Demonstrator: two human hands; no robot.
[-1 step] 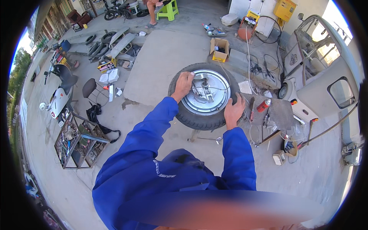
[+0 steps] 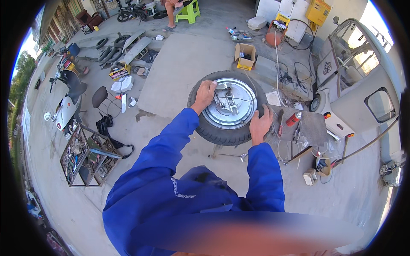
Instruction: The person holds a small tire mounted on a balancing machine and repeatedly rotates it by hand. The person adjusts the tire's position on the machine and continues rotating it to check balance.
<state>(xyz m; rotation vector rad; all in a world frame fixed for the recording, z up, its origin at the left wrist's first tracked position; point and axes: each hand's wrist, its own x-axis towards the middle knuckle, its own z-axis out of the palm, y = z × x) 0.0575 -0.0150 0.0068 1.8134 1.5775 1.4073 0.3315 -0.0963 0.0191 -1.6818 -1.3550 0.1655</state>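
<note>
A motor-scooter-sized wheel (image 2: 226, 137) with a black tyre and a silver hub lies in front of me, hub side up. Metal brake parts (image 2: 229, 98) and a thin cable sit on the hub's face. My left hand (image 2: 205, 96) grips the wheel's left side, its fingertips reaching over the rim beside the brake parts. On the right side, my right hand (image 2: 261, 125) holds the tyre, thumb on its upper face and fingers along the outer edge. What supports the wheel is mostly hidden beneath it.
Right of the wheel, a low bench (image 2: 314, 128) bears a red spray can (image 2: 294, 118) and hand tools. A metal tool rack (image 2: 87, 160) stands left. An open cardboard box (image 2: 245, 56) lies beyond the wheel. A grey vehicle (image 2: 363, 94) is at right; a person sits far back.
</note>
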